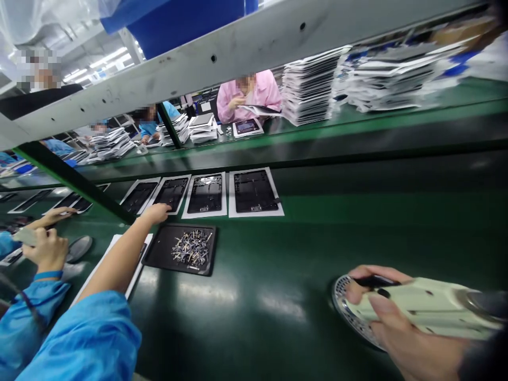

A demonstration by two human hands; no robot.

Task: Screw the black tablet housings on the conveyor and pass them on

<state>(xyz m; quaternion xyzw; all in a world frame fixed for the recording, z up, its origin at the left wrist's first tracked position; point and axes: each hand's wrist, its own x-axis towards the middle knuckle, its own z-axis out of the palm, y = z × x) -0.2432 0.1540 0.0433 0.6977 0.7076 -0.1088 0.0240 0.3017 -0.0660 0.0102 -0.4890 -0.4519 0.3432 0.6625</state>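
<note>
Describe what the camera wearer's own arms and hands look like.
The left arm wears a loose, wrinkled, bright blue fabric sleeve ending on the forearm; the bare left hand shows no glove. The bare right hand is ungloved too; the dark, blurred patch by its wrist may be a cuff.

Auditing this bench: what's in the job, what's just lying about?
Likely in the job:
pale green electric screwdriver, in right hand
tablet housing at left hand
tray of small parts
perforated metal disc

Probably just lying about:
tall sheet stack
overhead plastic
</note>
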